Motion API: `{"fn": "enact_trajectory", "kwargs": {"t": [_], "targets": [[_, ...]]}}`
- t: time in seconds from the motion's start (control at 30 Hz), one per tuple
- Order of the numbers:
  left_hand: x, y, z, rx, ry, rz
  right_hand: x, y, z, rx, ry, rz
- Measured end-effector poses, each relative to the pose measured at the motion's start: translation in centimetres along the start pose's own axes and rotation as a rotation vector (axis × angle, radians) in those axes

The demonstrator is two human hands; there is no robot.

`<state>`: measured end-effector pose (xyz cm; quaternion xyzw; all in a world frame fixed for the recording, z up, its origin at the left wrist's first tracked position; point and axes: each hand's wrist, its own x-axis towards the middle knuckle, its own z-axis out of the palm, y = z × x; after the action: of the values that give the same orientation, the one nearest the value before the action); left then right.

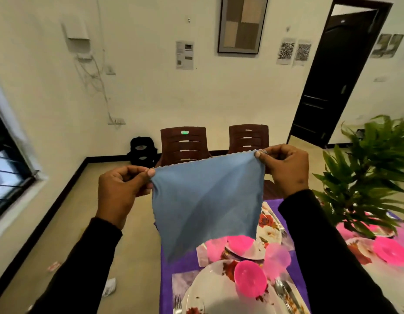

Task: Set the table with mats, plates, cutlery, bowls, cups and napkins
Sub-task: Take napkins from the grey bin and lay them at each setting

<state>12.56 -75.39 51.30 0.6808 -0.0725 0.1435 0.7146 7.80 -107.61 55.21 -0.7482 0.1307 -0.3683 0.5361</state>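
A person holds a blue cloth napkin up in the air above a table that looks largely set, the napkins apparently among the last items to go down. From left: the left hand pinches the napkin's left top corner between thumb and curled fingers; the cloth hangs spread open between the two hands, its lower edge dangling over the place settings and touching nothing below as far as can be seen; the right hand pinches the right top corner in the same way. Below, a purple mat carries floral plates, with pink bowls on them, a fork at the left and more cutlery at the right. Farther right, beyond a leafy green plant, another plate with a pink bowl is laid. Whether cups are out cannot be told. No napkin lies on the table in view, so folding and placing this one appears to be what remains.
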Motion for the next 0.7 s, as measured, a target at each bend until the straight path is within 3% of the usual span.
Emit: {"fn": "enact_trajectory", "kwargs": {"t": [0.23,0.37,0.43,0.53,0.7], "targets": [[0.5,1.2,-2.1,0.120,-0.086,0.037,0.9,-1.2,-2.9,0.248,-0.358,-0.010],[1.1,2.7,-3.2,-0.021,-0.204,-0.059,1.4,-1.8,-3.4,0.604,-0.532,0.178],[1.5,2.4,-2.6,0.046,-0.140,-0.110,1.1,-0.9,-1.6,0.510,-0.421,0.224],[0.7,1.8,-0.4,0.056,-0.008,-0.125,-0.1,1.8,1.8,-0.039,-0.051,0.014],[-3.7,2.0,3.6,-0.019,-0.040,-0.127,-6.5,0.8,5.0,0.052,-0.069,-0.112]]}}
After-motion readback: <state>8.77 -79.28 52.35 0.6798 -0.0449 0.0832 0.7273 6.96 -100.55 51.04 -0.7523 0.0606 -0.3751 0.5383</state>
